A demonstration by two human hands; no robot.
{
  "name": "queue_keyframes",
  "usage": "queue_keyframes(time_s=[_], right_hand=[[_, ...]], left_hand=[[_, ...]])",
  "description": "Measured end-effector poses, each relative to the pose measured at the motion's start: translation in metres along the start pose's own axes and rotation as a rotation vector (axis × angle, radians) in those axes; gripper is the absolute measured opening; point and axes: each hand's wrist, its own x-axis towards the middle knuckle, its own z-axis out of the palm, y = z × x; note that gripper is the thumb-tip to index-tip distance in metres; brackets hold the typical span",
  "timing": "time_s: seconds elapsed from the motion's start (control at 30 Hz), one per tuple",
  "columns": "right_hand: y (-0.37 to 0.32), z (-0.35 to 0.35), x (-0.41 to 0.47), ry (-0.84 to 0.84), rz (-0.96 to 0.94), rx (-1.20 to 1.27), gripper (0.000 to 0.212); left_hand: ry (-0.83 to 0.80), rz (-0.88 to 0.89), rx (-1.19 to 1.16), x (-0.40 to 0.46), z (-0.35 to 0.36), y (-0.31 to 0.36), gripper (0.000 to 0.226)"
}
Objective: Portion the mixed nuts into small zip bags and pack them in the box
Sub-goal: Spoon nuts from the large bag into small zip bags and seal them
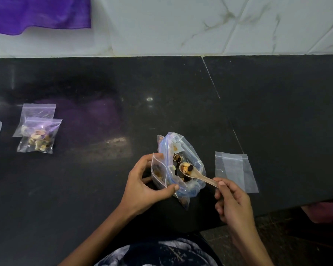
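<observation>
Filled zip bags [39,134], two, overlap at far left of black counter [258,96]; left hand [142,187] pinches small zip bag [159,174] open w/ thumb & fingers; beside it big nut bag [183,166]; wooden spoon [195,172] w/ nuts over it, handle pinched by right hand [233,202]; empty zip bag [235,170] flat at right.

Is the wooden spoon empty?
No, the wooden spoon in the right hand carries several nuts in its bowl.

Purple cloth [37,13] against marble wall [200,25]
</observation>
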Motion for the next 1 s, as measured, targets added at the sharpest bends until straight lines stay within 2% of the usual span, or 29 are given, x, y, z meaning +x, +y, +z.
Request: queue_keyframes(time_s=[0.17,0.4,0.47,0.57,0.67,0.77,1.0], right_hand=[[-0.017,-0.003,-0.016,0.029,-0.091,0.052,0.022],[-0.034,0.012,-0.048,-0.058,-0.374,0.004,0.018],[-0.026,0.019,-0.052,-0.036,-0.53,-0.166,0.018],[-0.019,0.025,-0.051,-0.005,-0.887,-0.473,0.022],[-0.015,0.028,-0.051,0.036,-1.115,-0.574,0.026],[-0.011,0.027,-0.051,0.077,-1.208,-0.6,0.025],[0.003,0.023,-0.044,0.078,-1.266,-0.597,0.023]], left_hand=[[0.034,0.026,-0.003,-0.002,0.0,0.003,0.073],[0.064,0.067,0.036,-0.003,-0.001,0.002,0.06],[0.067,0.069,0.033,-0.003,-0.001,0.001,0.061],[0.068,0.06,0.018,-0.003,0.0,0.0,0.062],[0.083,0.056,0.012,-0.002,0.001,0.0,0.062],[0.077,0.055,0.029,-0.003,0.0,-0.001,0.063],[0.084,0.038,0.038,-0.006,0.0,-0.001,0.064]])
